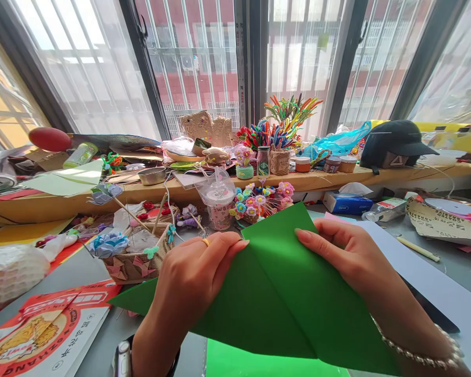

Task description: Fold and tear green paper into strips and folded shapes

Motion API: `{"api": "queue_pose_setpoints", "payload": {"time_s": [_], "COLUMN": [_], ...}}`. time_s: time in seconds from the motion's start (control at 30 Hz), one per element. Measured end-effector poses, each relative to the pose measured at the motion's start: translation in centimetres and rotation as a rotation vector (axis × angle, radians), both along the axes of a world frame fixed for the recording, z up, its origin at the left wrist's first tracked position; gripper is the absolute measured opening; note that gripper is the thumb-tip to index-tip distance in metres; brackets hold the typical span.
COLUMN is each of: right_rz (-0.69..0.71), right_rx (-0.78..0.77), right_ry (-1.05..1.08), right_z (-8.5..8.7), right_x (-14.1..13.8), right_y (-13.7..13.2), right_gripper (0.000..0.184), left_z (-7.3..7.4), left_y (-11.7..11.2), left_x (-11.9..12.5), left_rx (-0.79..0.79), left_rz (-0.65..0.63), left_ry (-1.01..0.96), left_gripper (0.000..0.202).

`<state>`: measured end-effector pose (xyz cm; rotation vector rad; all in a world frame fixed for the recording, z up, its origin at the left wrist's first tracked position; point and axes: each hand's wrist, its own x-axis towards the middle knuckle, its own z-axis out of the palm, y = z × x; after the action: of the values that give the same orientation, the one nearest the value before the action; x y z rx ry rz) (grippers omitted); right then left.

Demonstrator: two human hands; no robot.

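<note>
Dark-green paper [275, 298], centred, is pinched by the left hand [198, 272] and right hand [341, 251]; its top corner points near 1 o'clock, long axis roughly 9 to 3, left wrist hiding part. At 10, a brown box [165, 245] holds blue flowers [109, 244].

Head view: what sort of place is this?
Probably a home or hobby craft desk by windows: jars of what look like pipe cleaners, small artificial flowers, and green paper gripped by the left hand and right hand.
</note>
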<state>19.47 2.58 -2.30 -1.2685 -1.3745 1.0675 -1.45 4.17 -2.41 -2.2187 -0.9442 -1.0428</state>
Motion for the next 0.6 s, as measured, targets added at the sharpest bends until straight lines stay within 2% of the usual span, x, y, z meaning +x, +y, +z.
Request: {"api": "queue_pose_setpoints", "payload": {"time_s": [0.6], "right_rz": [0.001], "right_rx": [0.014], "right_ry": [0.016], "right_z": [0.23], "right_x": [-0.18], "right_y": [-0.15], "right_gripper": [0.024], "left_z": [0.06], "left_y": [0.01], "left_x": [0.00], "left_rx": [-0.013], "left_rz": [0.008], "left_ry": [0.004], "left_gripper": [0.024]}}
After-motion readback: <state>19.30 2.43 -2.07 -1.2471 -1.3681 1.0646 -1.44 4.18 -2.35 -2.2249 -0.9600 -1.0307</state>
